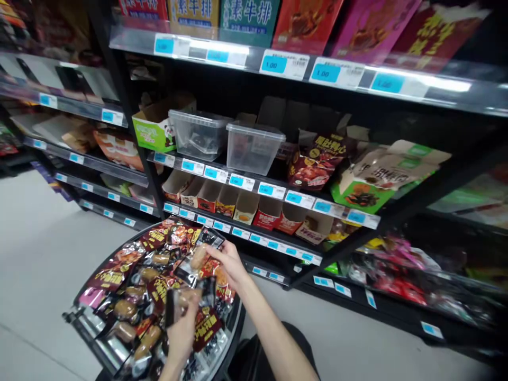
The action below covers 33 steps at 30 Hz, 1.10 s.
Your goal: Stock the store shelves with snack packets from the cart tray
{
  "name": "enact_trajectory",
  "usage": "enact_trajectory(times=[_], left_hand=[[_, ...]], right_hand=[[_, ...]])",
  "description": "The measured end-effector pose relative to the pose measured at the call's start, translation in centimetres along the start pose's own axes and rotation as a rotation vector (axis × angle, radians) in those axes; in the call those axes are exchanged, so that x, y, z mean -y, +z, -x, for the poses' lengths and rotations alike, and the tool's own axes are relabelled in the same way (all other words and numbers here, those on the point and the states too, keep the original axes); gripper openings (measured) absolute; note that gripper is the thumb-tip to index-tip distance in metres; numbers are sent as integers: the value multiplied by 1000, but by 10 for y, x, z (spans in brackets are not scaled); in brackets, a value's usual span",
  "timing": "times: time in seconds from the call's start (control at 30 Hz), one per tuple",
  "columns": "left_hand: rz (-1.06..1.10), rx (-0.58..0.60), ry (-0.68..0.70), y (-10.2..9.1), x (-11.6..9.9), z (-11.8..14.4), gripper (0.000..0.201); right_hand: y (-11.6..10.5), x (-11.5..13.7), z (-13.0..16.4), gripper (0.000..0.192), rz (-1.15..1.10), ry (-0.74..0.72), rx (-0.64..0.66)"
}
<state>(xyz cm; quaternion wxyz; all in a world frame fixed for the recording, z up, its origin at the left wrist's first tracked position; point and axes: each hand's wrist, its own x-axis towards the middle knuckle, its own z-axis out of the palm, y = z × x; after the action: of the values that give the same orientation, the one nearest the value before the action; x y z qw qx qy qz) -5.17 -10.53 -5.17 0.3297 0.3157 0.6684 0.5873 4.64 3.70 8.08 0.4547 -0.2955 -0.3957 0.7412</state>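
My right hand (228, 260) pinches a small clear-and-black snack packet (199, 256) with a brown, sausage-like piece inside. Lower and to the left, my left hand (183, 324) is closed on another snack packet (178, 301), blurred, with a dark edge. Both hands are over a dark-rimmed basket (238, 317) heaped with packets. Among them are dark red packets with yellow writing (207, 327) and see-through ones with brown pieces (126, 310).
Ahead stand black shelves with price labels. Two clear plastic tubs (254, 148) share the middle shelf with a green panda box (154, 132) and a dark red carton (313, 164). Open small cartons (246, 207) line the shelf below. Bagged goods (400, 286) lie at right. Grey floor (35, 254) shows at left.
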Motion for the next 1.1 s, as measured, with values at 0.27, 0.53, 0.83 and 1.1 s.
enact_trajectory(times=[0.27,0.53,0.83,1.1], left_hand=[[153,280,-142,9,-4,38,75],[626,492,-273,10,-10,39,96],[593,507,-179,12,-13,35,122],[794,422,-276,11,-15,33,104]], right_hand=[[-6,-4,-7,25,-377,238,-142],[-6,-13,-4,46,-188,-18,-426],[-7,-11,-4,46,-148,66,-386],[-13,-14,-11,52,-183,6,-420]])
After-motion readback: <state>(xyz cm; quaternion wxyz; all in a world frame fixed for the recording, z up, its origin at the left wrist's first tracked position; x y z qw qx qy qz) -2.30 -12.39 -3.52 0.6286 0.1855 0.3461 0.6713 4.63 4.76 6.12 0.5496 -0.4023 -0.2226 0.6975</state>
